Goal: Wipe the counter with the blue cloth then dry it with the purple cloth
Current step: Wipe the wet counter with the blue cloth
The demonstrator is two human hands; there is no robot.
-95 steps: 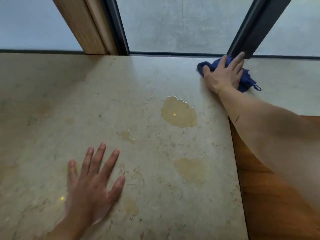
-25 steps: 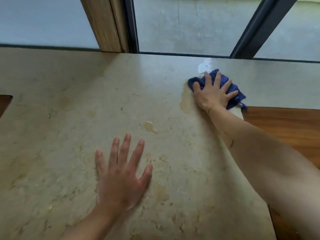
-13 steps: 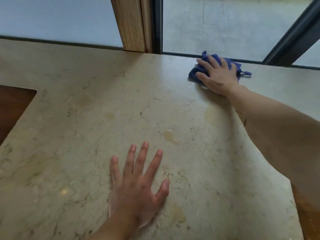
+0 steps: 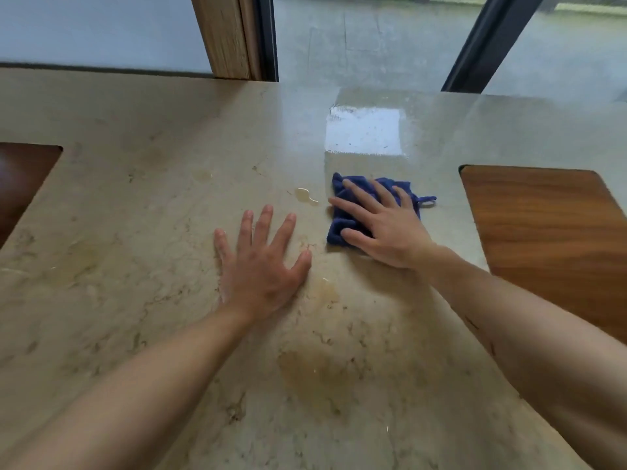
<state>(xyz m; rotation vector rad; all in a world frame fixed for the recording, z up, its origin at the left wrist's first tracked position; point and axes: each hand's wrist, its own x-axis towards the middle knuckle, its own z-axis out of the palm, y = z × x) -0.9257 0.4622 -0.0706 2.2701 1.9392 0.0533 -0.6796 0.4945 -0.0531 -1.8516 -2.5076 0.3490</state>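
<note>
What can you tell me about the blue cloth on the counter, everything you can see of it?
The blue cloth is a deep blue, nubby, towel-like fabric, bunched and folded into a rough square. A small hanging loop sticks out at its right corner. It lies flat on the beige stone counter, near the middle, just right of a small puddle. The right hand presses down on it with spread, straight fingers, covering most of it. The left hand lies beside it, not touching.

glossy marble counter [image 4: 169,232], fuzzy terry blue cloth [image 4: 339,228]
</note>
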